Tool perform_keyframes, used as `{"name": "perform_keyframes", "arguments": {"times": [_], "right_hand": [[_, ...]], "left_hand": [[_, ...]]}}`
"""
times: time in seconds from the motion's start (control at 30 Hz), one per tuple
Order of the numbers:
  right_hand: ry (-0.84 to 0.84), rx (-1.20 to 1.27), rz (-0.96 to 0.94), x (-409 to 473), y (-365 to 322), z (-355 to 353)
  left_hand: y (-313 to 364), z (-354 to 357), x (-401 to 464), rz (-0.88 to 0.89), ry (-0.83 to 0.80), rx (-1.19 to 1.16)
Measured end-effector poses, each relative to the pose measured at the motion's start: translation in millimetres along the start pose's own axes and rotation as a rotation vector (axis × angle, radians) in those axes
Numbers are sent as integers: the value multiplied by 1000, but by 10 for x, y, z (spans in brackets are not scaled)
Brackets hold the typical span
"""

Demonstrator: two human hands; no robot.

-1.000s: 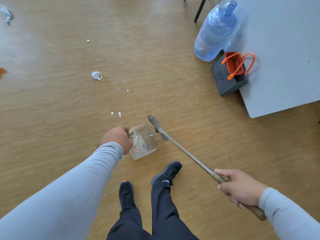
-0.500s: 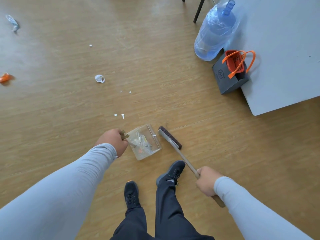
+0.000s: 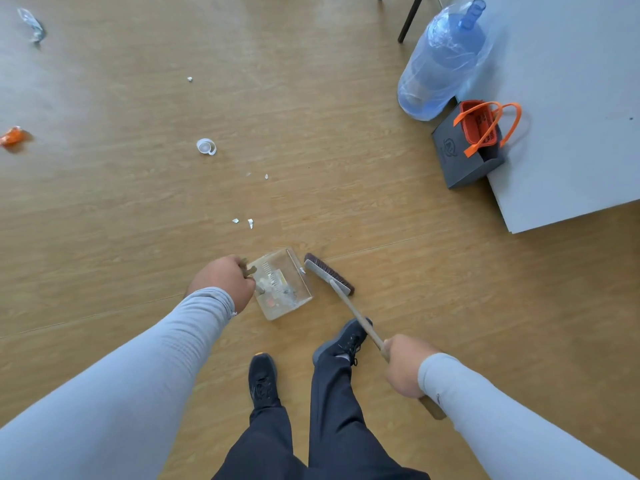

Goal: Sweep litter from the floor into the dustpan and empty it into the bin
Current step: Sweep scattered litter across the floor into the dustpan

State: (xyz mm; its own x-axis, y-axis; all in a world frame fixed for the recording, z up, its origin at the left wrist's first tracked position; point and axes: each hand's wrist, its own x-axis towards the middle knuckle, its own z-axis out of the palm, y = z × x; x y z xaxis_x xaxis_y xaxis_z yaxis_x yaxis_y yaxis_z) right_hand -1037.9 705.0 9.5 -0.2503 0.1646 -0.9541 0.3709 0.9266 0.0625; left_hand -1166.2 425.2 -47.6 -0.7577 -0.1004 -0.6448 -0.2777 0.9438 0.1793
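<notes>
left grip [image 3: 221,282] wrapped round the clear dustpan [image 3: 282,284] handle, right grip [image 3: 403,367] clamped on the broom [image 3: 330,273] stick, bristles just right of the pan, white scraps [image 3: 243,222] further out

My left hand [image 3: 221,282] hides the clear plastic dustpan's [image 3: 284,289] handle. I cannot identify the dustpan's contents. The grey tabletop [image 3: 571,98] and black chair leg [image 3: 410,19] are cropped.

Clear plastic dustpan [image 3: 282,284], wooden-handled broom [image 3: 341,289], matt wood-grain floor [image 3: 311,133], translucent blue plastic water bottle [image 3: 441,60]
</notes>
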Motion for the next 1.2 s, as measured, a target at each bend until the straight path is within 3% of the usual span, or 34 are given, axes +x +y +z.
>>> {"name": "perform_keyframes", "arguments": {"times": [0.07,0.27,0.53,0.7,0.83,1.0,1.2], "right_hand": [[-39,30,-26,-67,61,-111],[-41,424,20,-315,676,-480],[125,153,85,29,179,-267],[-63,261,-13,105,-120,-41],[-128,496,-67,2,296,-162],[-45,645,-41,-215,862,-387],[159,550,77,175,656,-549]], "left_hand": [[22,14,-6,5,1,10],[-11,-23,5,8,11,38],[20,6,-15,14,27,47],[9,53,-2,10,44,30],[1,77,-7,8,52,31],[-42,95,-11,5,37,5],[-22,98,-40,1,21,7]]}}
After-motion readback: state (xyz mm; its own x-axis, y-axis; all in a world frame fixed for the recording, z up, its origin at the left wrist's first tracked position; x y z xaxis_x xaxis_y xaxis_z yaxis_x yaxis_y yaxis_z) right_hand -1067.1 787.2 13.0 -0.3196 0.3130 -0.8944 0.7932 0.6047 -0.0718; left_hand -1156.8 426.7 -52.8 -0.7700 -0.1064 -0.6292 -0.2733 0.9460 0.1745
